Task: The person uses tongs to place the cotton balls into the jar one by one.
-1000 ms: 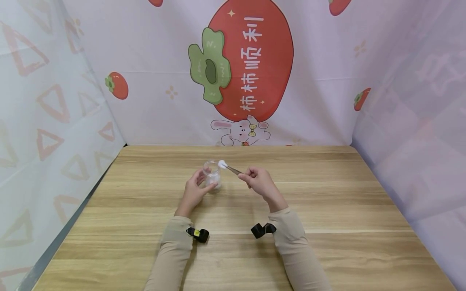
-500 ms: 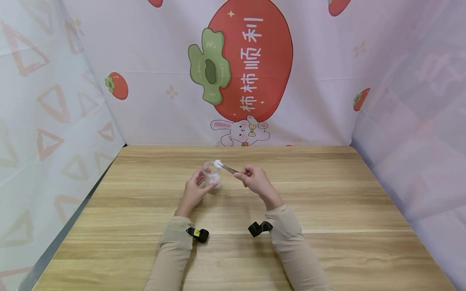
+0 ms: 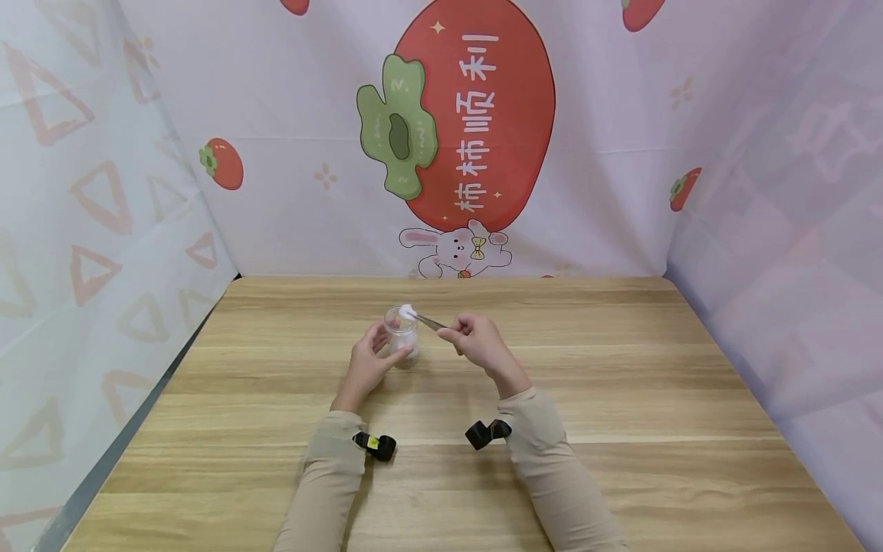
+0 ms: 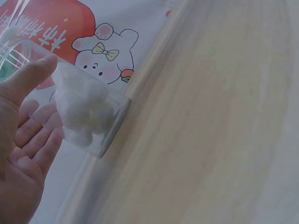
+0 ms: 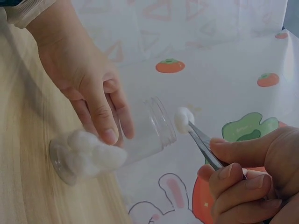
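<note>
A clear jar (image 3: 402, 331) without a lid stands upright on the wooden table, with several white cotton balls (image 4: 84, 105) in its lower part. My left hand (image 3: 368, 364) grips the jar's side, thumb (image 4: 35, 74) on the near face and fingers round the far one. In my right hand (image 3: 483, 343) I pinch metal tweezers (image 5: 204, 145) between thumb and curled fingers. Their tips hold one cotton ball (image 5: 183, 120) just above the jar's open mouth, which it overlaps in the head view.
The wooden table (image 3: 621, 368) reaches to a printed cloth backdrop (image 3: 593, 192) behind the jar. Cloth panels hang at left and right. A black camera strap sits on each wrist, over beige sleeves (image 3: 545, 437).
My right hand has moved left with the tweezers, bringing the cotton ball from beside the jar's rim to over its mouth. The left hand and jar have stayed still.
</note>
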Motion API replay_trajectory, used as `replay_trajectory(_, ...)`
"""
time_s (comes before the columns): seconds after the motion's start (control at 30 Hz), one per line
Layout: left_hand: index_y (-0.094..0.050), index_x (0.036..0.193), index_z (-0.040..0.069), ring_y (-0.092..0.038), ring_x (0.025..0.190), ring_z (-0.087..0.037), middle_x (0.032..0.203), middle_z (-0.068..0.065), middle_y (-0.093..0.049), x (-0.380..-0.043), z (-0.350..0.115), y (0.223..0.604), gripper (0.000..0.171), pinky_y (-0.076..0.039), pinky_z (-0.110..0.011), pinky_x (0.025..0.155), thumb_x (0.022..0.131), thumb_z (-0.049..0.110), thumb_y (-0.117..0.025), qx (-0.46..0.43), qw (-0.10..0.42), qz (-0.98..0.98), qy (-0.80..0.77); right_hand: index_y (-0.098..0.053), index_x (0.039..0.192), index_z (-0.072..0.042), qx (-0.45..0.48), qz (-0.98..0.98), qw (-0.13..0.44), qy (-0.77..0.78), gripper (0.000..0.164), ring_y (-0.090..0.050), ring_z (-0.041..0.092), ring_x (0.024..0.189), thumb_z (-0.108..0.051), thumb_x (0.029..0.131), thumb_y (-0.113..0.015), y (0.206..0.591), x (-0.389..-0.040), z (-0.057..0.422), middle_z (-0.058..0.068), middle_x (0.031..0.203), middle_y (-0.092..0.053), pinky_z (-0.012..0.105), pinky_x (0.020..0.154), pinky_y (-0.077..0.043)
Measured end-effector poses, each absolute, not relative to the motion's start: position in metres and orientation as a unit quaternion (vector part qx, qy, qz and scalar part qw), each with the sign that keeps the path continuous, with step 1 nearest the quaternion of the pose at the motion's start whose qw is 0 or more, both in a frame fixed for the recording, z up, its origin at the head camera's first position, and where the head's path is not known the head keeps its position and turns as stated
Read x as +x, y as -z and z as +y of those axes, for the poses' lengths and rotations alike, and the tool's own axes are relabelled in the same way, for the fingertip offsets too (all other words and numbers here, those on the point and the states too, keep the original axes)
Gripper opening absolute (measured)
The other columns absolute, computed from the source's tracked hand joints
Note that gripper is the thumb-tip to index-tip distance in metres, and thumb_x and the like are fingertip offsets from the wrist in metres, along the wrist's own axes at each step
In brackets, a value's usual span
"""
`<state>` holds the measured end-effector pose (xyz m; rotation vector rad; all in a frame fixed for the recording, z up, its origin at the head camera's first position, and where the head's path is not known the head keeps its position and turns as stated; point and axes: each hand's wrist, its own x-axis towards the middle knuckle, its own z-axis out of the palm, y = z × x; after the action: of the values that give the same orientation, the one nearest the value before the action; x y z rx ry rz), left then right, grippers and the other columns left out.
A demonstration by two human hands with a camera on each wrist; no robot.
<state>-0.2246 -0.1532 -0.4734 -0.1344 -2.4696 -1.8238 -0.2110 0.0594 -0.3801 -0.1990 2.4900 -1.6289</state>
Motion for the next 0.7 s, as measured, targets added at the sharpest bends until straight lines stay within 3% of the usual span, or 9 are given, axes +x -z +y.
replay_trajectory(0.7, -0.045, 0.138, 0.001, -0.051, 0.132, -0.035, 0.141, -0.02, -0.052, -0.2258, -0.1562, 0.4768, 0.067, -0.041, -0.041, 0.119, 0.082, 0.018, -0.077, -0.045, 0.028, -0.806, 0.59, -0.052, 0.07, -0.005, -0.071, 0.827, 0.078, 0.552, 0.025, -0.033, 0.008, 0.048, -0.012, 0.089, -0.068, 0.3881, -0.2148, 0.0489, -0.007, 0.05, -0.041, 0.017, 0.042, -0.022)
